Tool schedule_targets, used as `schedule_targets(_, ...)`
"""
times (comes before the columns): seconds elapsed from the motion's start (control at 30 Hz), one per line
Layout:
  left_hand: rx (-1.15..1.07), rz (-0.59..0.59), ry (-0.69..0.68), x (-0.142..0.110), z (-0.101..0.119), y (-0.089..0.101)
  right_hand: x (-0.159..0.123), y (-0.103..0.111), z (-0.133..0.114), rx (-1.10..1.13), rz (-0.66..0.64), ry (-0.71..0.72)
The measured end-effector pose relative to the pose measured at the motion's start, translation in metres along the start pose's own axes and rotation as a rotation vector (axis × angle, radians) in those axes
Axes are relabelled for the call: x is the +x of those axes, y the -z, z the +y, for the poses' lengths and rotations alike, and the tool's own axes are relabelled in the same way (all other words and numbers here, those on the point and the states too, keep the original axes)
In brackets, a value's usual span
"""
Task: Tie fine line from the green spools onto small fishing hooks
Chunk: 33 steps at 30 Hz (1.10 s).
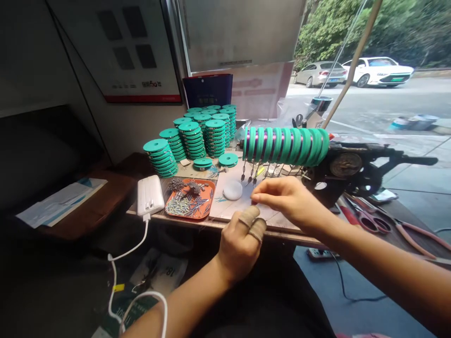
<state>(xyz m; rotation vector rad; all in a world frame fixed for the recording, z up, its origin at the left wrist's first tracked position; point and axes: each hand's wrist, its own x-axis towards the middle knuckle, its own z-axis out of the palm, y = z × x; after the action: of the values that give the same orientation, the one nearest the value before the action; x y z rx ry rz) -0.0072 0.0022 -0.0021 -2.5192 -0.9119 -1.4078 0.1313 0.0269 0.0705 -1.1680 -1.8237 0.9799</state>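
Roughly left of the hands lies an orange tray (205, 214) of metal pieces; scissors (371, 222) lie to their right, a white disc (232, 190) just beyond. Above and past them, the row of green spools (285, 146) runs lengthwise left to right, hanging lines (254, 179) pointing down to the tabletop (225, 211). The right hand (285, 199) pinches, the left hand (243, 239) curls closed; I cannot tell what they grip.

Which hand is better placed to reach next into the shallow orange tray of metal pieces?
Probably the left hand: it is nearer the orange tray, while the right hand is farther off, toward the horizontal row of round green spools.
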Motion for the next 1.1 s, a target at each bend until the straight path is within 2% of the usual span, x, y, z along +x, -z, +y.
schedule_targets(0.07,-0.060,-0.050,0.021,0.004,0.000,0.003,0.011,-0.002,0.000,0.024,-0.063,-0.041)
schedule_targets(0.1,-0.176,-0.100,0.127,0.008,0.000,0.005,0.009,-0.002,0.001,0.006,-0.069,-0.036)
schedule_targets(0.13,-0.349,-0.163,0.302,0.013,0.000,0.007,0.004,-0.002,0.003,-0.046,-0.041,-0.005)
schedule_targets(0.17,-0.579,-0.229,0.546,0.018,-0.001,0.008,-0.006,-0.001,0.005,-0.135,0.016,0.066)
schedule_targets(0.23,-1.071,-0.358,1.073,0.026,-0.003,0.009,-0.030,0.002,0.011,-0.434,0.158,0.327)
schedule_targets(0.27,-1.264,-0.413,1.273,0.030,-0.004,0.009,-0.041,0.003,0.015,-0.593,0.194,0.506)
schedule_targets(0.3,-1.399,-0.461,1.400,0.032,-0.005,0.008,-0.051,0.004,0.020,-0.744,0.197,0.657)
schedule_targets(0.33,-1.474,-0.495,1.460,0.033,-0.005,0.007,-0.059,0.003,0.024,-0.856,0.183,0.782)
schedule_targets(0.37,-1.501,-0.517,1.471,0.034,-0.006,0.007,-0.063,0.000,0.029,-0.935,0.169,0.866)
schedule_targets(0.43,-1.512,-0.531,1.455,0.033,-0.005,0.005,-0.067,-0.007,0.034,-1.009,0.158,0.933)
schedule_targets(0.53,-1.495,-0.498,1.435,0.028,-0.002,0.004,-0.069,-0.018,0.033,-0.911,0.096,0.860)
schedule_targets(0.57,-1.420,-0.470,1.380,0.026,-0.001,0.004,-0.069,-0.019,0.029,-0.823,0.058,0.808)
schedule_targets(0.6,-1.287,-0.433,1.277,0.024,0.000,0.004,-0.069,-0.019,0.025,-0.712,0.016,0.741)
schedule_targets(0.63,-1.105,-0.389,1.117,0.022,0.001,0.005,-0.067,-0.017,0.020,-0.586,-0.019,0.656)
schedule_targets(0.73,-0.456,-0.206,0.458,0.012,0.000,0.005,-0.047,-0.006,0.005,-0.208,-0.049,0.289)
schedule_targets(0.77,-0.286,-0.138,0.283,0.009,-0.001,0.005,-0.035,-0.002,0.002,-0.095,-0.043,0.145)
schedule_targets(0.83,-0.040,-0.023,0.046,0.004,-0.002,0.004,-0.009,0.002,-0.002,0.076,-0.048,-0.040)
schedule_targets(0.9,0.045,-0.003,-0.051,0.003,-0.002,0.004,0.010,0.001,-0.002,0.132,-0.086,-0.103)
schedule_targets(0.97,-0.072,-0.082,0.010,0.006,0.000,0.005,0.014,-0.002,0.001,0.130,-0.123,-0.113)
schedule_targets(1.0,-0.206,-0.139,0.128,0.009,0.000,0.006,0.010,-0.003,0.003,0.109,-0.118,-0.102)
schedule_targets(1.03,-0.388,-0.201,0.315,0.012,0.001,0.007,0.002,-0.003,0.005,0.054,-0.077,-0.062)
schedule_targets(1.1,-0.870,-0.317,0.845,0.020,0.000,0.008,-0.022,0.000,0.011,-0.179,0.082,0.142)
